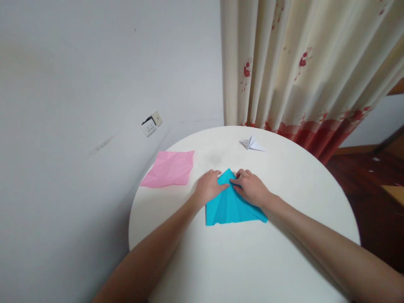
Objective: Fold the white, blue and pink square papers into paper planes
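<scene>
Your fingers lie flat and narrow: your left hand and right hand press down on either side of the tip of the blue folded paper, gripping nothing. The paper's point aims away from you, its long axis running from you toward the curtain, broad edge nearest you. It sits mid-way across the round white table, with 1 pink sheet to the left and 1 white paper crane beyond.

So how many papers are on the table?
3. The blue paper lies in the middle under the left hand and right hand. The pink paper lies at the left edge. The small white folded paper sits at the far side.
</scene>
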A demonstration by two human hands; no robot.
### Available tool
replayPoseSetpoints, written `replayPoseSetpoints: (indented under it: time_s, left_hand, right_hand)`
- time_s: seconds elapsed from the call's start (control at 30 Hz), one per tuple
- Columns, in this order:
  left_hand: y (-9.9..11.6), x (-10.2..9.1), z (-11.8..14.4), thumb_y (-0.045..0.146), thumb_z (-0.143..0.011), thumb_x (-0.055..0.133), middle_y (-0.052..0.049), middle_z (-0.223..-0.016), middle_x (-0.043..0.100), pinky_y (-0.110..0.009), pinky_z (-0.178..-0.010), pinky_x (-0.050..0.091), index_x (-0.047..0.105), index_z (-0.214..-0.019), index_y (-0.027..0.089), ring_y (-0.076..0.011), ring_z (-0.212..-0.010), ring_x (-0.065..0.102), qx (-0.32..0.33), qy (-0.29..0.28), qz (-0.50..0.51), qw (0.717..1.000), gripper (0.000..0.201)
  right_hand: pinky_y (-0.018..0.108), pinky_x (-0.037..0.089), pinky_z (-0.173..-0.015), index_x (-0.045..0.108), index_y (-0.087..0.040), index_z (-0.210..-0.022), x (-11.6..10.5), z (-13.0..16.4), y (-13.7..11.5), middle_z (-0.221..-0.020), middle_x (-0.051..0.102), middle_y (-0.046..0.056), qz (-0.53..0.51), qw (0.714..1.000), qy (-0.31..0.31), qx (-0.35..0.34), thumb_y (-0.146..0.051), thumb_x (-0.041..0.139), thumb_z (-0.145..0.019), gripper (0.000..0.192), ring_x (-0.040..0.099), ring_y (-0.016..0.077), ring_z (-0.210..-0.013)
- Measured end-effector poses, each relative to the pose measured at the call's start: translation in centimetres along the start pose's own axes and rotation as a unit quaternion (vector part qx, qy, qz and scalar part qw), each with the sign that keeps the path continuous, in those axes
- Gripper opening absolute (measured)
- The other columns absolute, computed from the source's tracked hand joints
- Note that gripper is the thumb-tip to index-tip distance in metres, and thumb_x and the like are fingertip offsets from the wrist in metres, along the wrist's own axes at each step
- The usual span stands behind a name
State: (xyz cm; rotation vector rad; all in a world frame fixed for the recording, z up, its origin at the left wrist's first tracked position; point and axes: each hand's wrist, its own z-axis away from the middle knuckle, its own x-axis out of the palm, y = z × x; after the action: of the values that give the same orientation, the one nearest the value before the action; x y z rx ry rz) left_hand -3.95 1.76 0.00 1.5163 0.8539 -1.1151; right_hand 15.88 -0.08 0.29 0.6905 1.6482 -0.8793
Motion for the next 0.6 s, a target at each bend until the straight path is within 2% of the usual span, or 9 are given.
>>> replayPoseSetpoints:
  time_s: [0.37, 0.47, 0.6]
  left_hand:
    - [1.0, -0.4, 0.5, 0.045, -0.087, 0.059, -0.010, -0.116, 0.068, -0.033, -0.094, 0.046, 0.064, -0.121, 0.022, -0.0261, -0.110, 0.062, 0.040, 0.005, 0.041, 0.998, 0.042]
    - [1.2, -0.3, 0.4, 0.046, -0.093, 0.049, -0.009, -0.113, 0.070, -0.032, -0.094, 0.047, 0.067, -0.116, 0.021, -0.0245, -0.108, 0.063, 0.053, 0.009, 0.076, 0.996, 0.039]
    - [1.2, -0.2, -0.1, 0.038, -0.099, 0.032, -0.007, -0.108, 0.072, -0.031, -0.093, 0.047, 0.071, -0.103, 0.020, -0.0219, -0.103, 0.064, 0.065, -0.003, 0.132, 0.989, 0.043]
  right_hand:
    - [0.034, 0.042, -0.087, 0.069, -0.025, -0.117, 0.0, 0.0, 0.0, -0.114, 0.055, 0.011, 0.004, 1.000, -0.007, 0.007, -0.032, 0.047, -0.098, 0.030, 0.052, 0.0241, -0.102]
    - [0.035, 0.042, -0.086, 0.069, -0.026, -0.118, 0.1, -0.1, 0.1, -0.113, 0.056, 0.011, 0.007, 1.000, -0.008, 0.011, -0.032, 0.050, -0.097, 0.029, 0.051, 0.0242, -0.101]
    - [0.035, 0.042, -0.087, 0.068, -0.027, -0.120, 0.2, -0.1, 0.2, -0.115, 0.056, 0.010, 0.006, 1.000, -0.009, 0.010, -0.032, 0.051, -0.096, 0.030, 0.051, 0.0242, -0.102]
